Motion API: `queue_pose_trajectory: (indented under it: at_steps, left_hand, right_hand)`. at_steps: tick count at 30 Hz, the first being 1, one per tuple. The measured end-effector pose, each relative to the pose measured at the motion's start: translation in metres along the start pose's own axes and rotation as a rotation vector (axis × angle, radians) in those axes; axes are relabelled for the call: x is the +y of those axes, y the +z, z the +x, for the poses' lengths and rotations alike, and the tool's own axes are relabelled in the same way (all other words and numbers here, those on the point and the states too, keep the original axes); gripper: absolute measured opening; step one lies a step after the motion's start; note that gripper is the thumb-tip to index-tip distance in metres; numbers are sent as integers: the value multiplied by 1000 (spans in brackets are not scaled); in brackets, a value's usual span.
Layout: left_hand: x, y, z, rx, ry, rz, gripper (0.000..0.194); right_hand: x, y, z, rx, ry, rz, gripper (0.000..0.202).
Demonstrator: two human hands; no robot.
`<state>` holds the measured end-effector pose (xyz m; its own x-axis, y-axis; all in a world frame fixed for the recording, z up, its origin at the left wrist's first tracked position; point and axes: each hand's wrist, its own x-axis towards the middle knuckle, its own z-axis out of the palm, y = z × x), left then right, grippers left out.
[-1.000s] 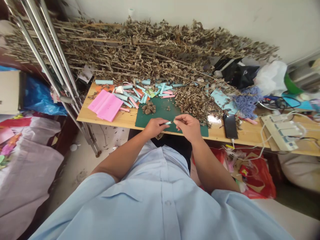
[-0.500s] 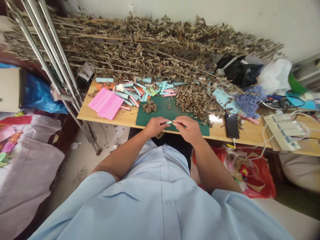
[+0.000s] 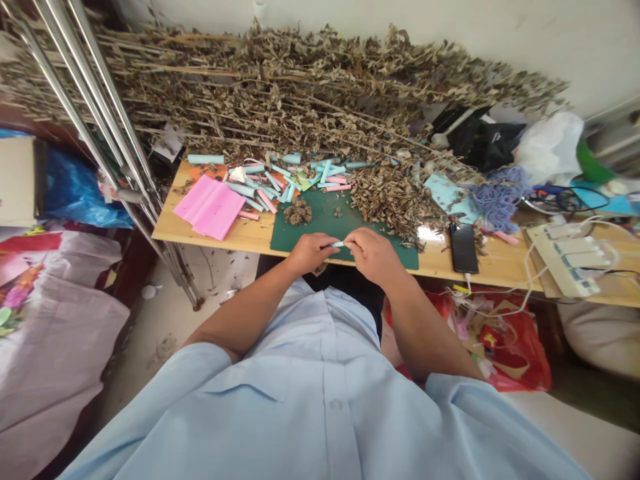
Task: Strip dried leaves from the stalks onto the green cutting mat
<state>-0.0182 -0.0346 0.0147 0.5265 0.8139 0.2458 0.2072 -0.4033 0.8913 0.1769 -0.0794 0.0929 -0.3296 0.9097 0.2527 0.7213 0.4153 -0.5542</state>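
Between my hands, over the front edge of a green cutting mat, is a small light-blue paper tube. My left hand pinches its left end. The fingers of my right hand are closed at its right end and cover it. Beyond my left hand, a clump of crumbled dried plant lies on the mat. A heap of dried leaves covers the mat's right side. Blue paper rolls and pink paper rolls lie scattered along the back left.
Pink paper sheets lie left of the mat. Long dried leafy stalks fill the back. To the right are a phone, blue yarn and a power strip with cables. Metal poles stand at the left.
My right-hand fingers have curled in further over the right end of the tube. My left hand keeps its pinch. The view has shifted slightly.
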Motion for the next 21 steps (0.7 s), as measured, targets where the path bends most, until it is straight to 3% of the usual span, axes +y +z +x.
queue_pose_trajectory:
  at_steps: [10,17,21]
  left_hand:
    - [0,-1,0,9,-2,-52,21]
    - [-1,-1,0,20,1,-40,20]
    - [-2,0,0,9,-1,-31,20]
  right_hand:
    - [-2,1,-11,240,79,107,16]
    - [3,10,-16,230,-67,-33,17]
    - [6,10,-16,162,-101,-110,21]
